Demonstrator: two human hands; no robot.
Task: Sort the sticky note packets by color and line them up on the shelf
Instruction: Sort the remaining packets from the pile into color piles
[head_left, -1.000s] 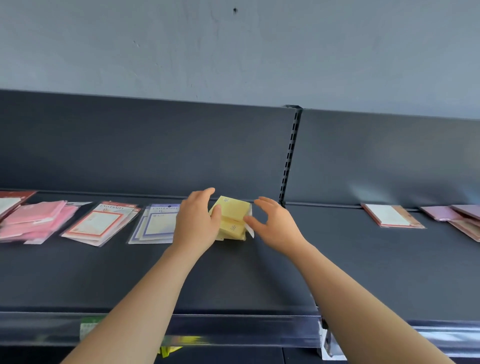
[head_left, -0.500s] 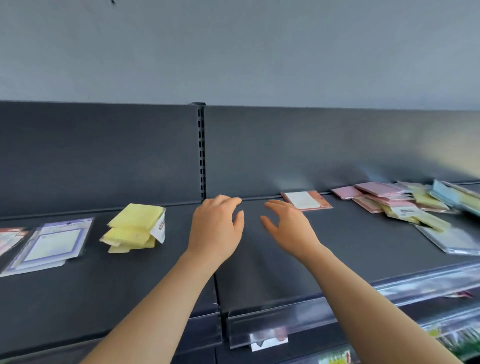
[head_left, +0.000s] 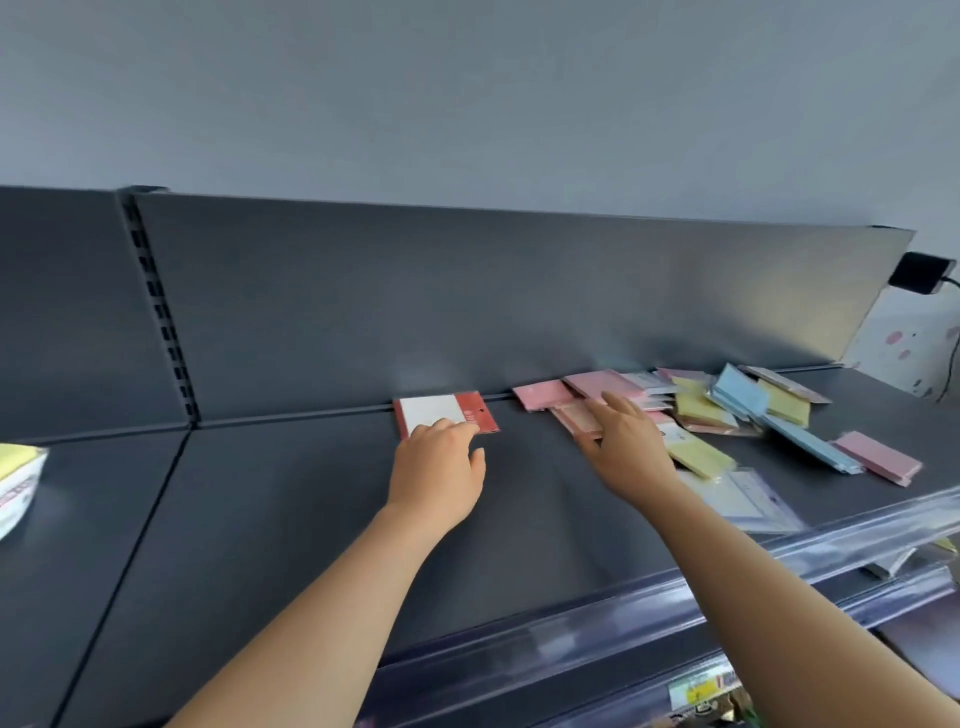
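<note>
1. Shelf (head_left: 291, 519): dark grey matte metal, flat deck with upright back panel; clear plastic price rail along front edge.
2. Red-and-white packet (head_left: 441, 410): flat rectangle, glossy wrap, white panel with red header card; lies flat against the back panel, long axis along the shelf, red header to the right.
3. Left hand (head_left: 436, 467): palm down, fingers curled loosely, fingertips on the near edge of the red-and-white packet; no closed grip visible.
4. Right hand (head_left: 631, 449): palm down, fingers spread and extended, lying on a pink packet (head_left: 576, 418) at the near-left edge of the unsorted pile (head_left: 727, 410); whether it is pinching anything, cannot tell.
5. Pile: thin flat wrapped packets, overlapping at mixed angles, on the right part of the shelf; roughly five pink, four yellow, two blue visible; exact count unclear from overlap and blur; one clear-sleeved pale packet (head_left: 748, 499) near the front rail.
6. Yellow stack (head_left: 15, 467): at far left edge, cropped.
</note>
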